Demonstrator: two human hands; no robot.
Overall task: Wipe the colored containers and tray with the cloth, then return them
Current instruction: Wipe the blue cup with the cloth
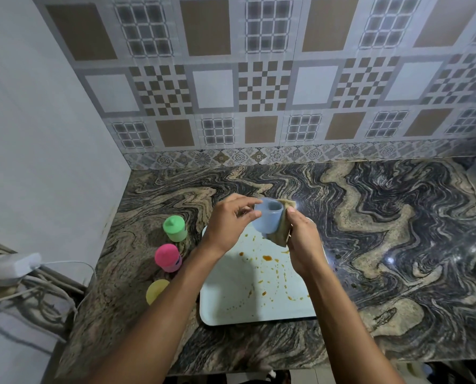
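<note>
My left hand pinches the cup by its rim, mouth tilted toward me, while my right hand grips the cloth against its right side.

Left hand, right hand: both mid-grip.

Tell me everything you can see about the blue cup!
The blue cup is small, round and pale blue, and looks like smooth plastic. It has no lid, and its open mouth tips toward the camera. It is held above the stained white tray. The left hand pinches its rim; the right hand presses a brownish cloth against its side.
</note>
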